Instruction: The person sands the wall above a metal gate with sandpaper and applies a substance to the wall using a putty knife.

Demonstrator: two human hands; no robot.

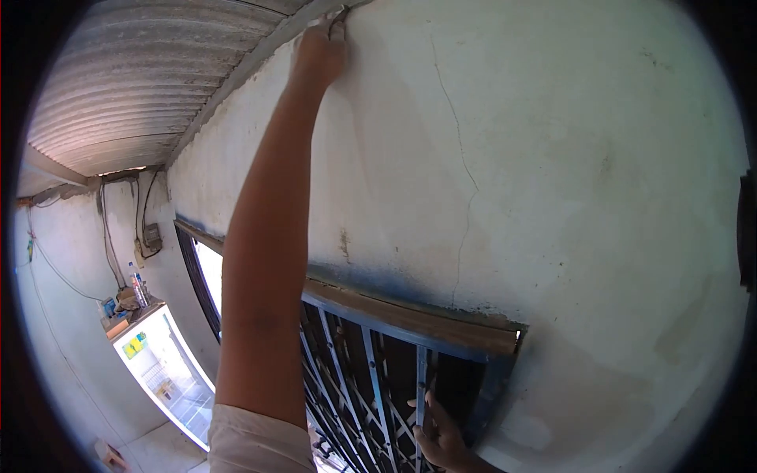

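My left arm reaches up across the view, and my left hand (322, 49) is at the top of the pale wall (536, 173), close under the roof edge. Its fingers are closed around something thin, mostly hidden, that I cannot make out. Lower down, my right hand (441, 433) grips an upright bar of the folding metal gate (372, 366). The gate fills the opening beneath a brown wooden lintel (441, 325). A thin crack (457, 134) runs down the wall between the two hands.
Corrugated roofing (150, 79) slopes overhead on the left. Below it stands a lit glass-fronted cabinet (165, 378) with a bottle (138, 285) and other items on top. Cables and an electrical box (152, 236) hang on the side wall.
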